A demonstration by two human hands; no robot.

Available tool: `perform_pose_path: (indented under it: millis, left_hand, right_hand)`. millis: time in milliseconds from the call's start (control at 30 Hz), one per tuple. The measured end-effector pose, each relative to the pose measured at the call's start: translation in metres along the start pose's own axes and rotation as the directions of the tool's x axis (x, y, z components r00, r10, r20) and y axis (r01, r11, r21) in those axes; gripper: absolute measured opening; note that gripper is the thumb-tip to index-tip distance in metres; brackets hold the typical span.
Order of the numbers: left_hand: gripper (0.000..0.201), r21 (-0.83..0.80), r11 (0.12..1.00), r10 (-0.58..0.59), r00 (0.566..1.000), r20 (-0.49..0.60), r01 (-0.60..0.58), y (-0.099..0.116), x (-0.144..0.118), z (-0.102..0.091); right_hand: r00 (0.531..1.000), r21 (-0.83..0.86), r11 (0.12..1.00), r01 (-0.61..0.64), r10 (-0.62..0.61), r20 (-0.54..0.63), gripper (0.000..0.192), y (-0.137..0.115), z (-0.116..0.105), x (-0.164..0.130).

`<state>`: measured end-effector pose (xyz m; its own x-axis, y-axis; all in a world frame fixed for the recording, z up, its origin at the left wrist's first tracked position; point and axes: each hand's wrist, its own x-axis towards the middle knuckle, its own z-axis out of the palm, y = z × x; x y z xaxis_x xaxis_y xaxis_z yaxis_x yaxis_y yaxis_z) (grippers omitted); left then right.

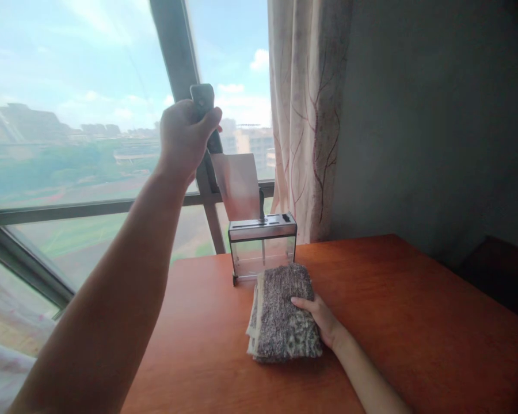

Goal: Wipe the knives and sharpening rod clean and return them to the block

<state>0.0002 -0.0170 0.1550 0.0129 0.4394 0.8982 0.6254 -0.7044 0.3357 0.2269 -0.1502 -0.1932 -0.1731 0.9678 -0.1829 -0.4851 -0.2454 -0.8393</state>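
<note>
Left hand (185,138) clamped around broad steel cleaver (238,185)'s dark handle, right hand (322,316) flat against nubby folded cloth (282,313).

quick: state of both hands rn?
Left hand: closed on the cleaver handle, blade above the knife block.
Right hand: open, resting flat on the folded towel.

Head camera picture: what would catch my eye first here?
The left hand raised high against the window, gripping a cleaver whose wide blade points down at the clear knife block on the back of the wooden table. Nearer, the right hand rests on a folded grey towel lying before the block.
</note>
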Motion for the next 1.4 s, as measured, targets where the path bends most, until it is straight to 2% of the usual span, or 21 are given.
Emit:
perform_pose_path:
  millis: [100, 200, 267, 367, 433, 500, 633, 733, 900, 967, 1133, 1267, 1400]
  left_hand:
    - [0.044, -0.187, 0.978, -0.097, 0.995, 0.009, 0.096, 0.008, -0.012, -0.012]
    - [0.032, -0.312, 0.924, -0.200, 0.975, 0.099, 0.222, 0.006, -0.039, -0.019]
    - [0.028, -0.386, 0.853, -0.306, 0.936, 0.176, 0.352, 0.001, -0.066, -0.020]
    - [0.029, -0.437, 0.735, -0.434, 0.854, 0.285, 0.519, -0.007, -0.115, -0.013]
    - [0.030, -0.471, 0.627, -0.492, 0.784, 0.379, 0.621, -0.011, -0.151, -0.005]
    - [0.031, -0.481, 0.491, -0.557, 0.686, 0.468, 0.727, -0.014, -0.186, 0.004]
    - [0.032, -0.475, 0.230, -0.690, 0.486, 0.536, 0.850, -0.024, -0.242, 0.019]
    - [0.034, -0.507, 0.089, -0.771, 0.381, 0.510, 0.857, -0.035, -0.269, 0.026]
    - [0.027, -0.567, -0.196, -0.804, 0.200, 0.560, 0.800, -0.046, -0.292, 0.036]
    - [0.025, -0.567, -0.251, -0.808, 0.153, 0.569, 0.784, -0.047, -0.299, 0.039]
    - [0.029, -0.564, -0.229, -0.827, 0.147, 0.543, 0.793, -0.046, -0.309, 0.041]
    - [0.034, -0.593, -0.113, -0.873, 0.205, 0.442, 0.797, -0.046, -0.312, 0.038]
    - [0.031, -0.608, -0.014, -0.899, 0.255, 0.354, 0.794, -0.046, -0.312, 0.035]
  right_hand:
    - [1.000, 0.012, 1.000, -0.012, 0.012, -0.005, 0.035, 0.001, -0.001, 0.000]
    - [1.000, 0.035, 0.999, -0.020, 0.020, -0.016, 0.037, 0.003, -0.001, 0.000]
    - [1.000, 0.049, 0.999, -0.018, 0.019, -0.025, 0.038, 0.003, -0.001, 0.000]
    - [0.999, 0.071, 0.997, -0.033, 0.035, -0.039, 0.039, 0.005, -0.002, 0.000]
    - [0.998, 0.089, 0.995, -0.044, 0.048, -0.038, 0.037, 0.005, -0.002, 0.001]
    - [0.997, 0.108, 0.992, -0.064, 0.067, -0.026, 0.034, 0.005, -0.003, 0.001]
    - [0.991, 0.138, 0.981, -0.136, 0.137, 0.004, 0.030, 0.004, -0.003, 0.001]
    - [0.979, 0.159, 0.966, -0.205, 0.200, 0.045, 0.030, 0.003, -0.003, 0.001]
    - [0.954, 0.150, 0.945, -0.291, 0.275, 0.118, 0.036, 0.004, 0.003, -0.002]
    - [0.943, 0.141, 0.937, -0.319, 0.298, 0.150, 0.040, 0.005, 0.009, -0.005]
    - [0.917, 0.117, 0.926, -0.359, 0.327, 0.228, 0.043, 0.006, 0.023, -0.013]
    - [0.898, 0.109, 0.920, -0.377, 0.335, 0.286, 0.044, 0.001, 0.030, -0.021]
    - [0.902, 0.064, 0.924, -0.378, 0.352, 0.250, 0.046, -0.003, 0.030, -0.024]
